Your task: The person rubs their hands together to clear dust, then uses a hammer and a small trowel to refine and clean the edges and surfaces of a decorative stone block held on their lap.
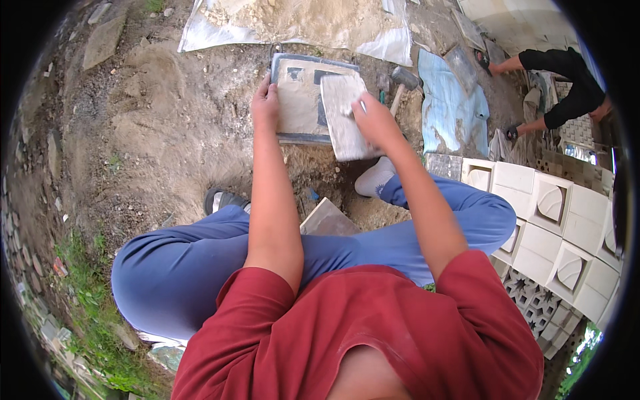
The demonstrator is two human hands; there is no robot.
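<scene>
A flat rectangular mould (319, 139) with a dark rim lies on the ground in front of me, its face coated with a tan, sandy layer that leaves some dark patches bare. My left hand (265, 107) is closed round the mould's left edge, thumb on top and the other fingers mostly hidden. A pale, dusty flat board like a plasterer's float (345, 137) tilts across the mould's right side. It is gripped by my right hand (377, 121), slightly blurred, and covers that part of the mould.
Beyond the mould, a white sheet (383, 50) carries a sand heap (293, 20). A mallet (405, 79) and a light-blue sheet (448, 107) lie to the right. Pale patterned blocks (523, 207) are stacked at right, near another person's legs (567, 73). A slab (328, 219) rests between my legs.
</scene>
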